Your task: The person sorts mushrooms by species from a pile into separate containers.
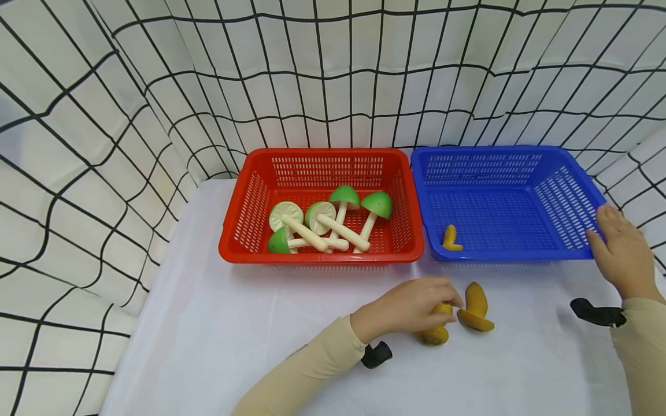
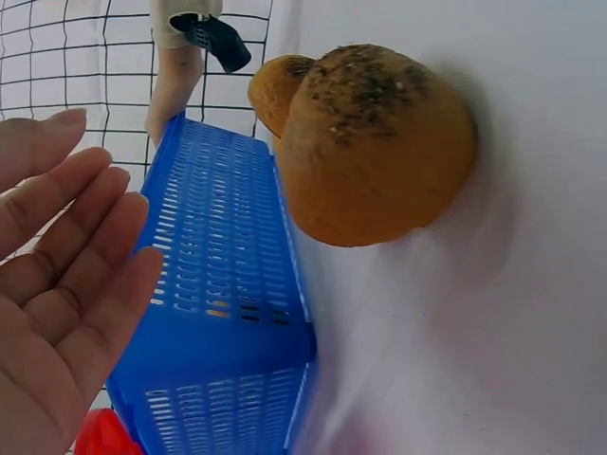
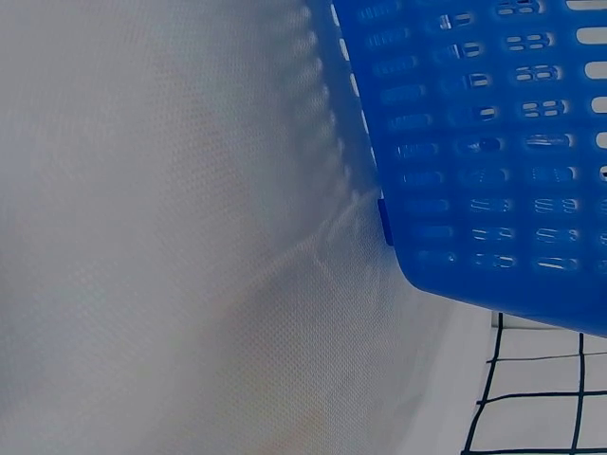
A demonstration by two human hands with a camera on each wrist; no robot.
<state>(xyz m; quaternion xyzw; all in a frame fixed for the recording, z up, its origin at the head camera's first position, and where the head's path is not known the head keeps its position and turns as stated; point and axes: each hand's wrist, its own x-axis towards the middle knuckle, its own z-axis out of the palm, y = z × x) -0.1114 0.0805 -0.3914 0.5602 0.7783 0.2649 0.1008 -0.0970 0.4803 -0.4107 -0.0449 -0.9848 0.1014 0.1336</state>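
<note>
My left hand (image 1: 411,306) hovers over a yellow-brown toy mushroom (image 1: 433,336), partly hiding it in the head view. In the left wrist view its fingers (image 2: 81,256) are extended and hold nothing, apart from the large mushroom cap (image 2: 379,152) with dark specks. A second yellow-brown mushroom (image 1: 476,312) lies just to the right on the cloth. My right hand (image 1: 626,251) rests on the right rim of the blue basket (image 1: 499,254), thumb and fingers spread. The right wrist view shows the blue basket's side (image 3: 493,171), but no hand.
One small yellow mushroom (image 1: 450,238) lies in the blue basket's front left corner. Left of it, the red basket (image 1: 322,257) holds several green-capped mushrooms (image 1: 377,204). White cloth (image 1: 208,323) covers the table; black-gridded white curtain (image 1: 333,75) rises behind the baskets.
</note>
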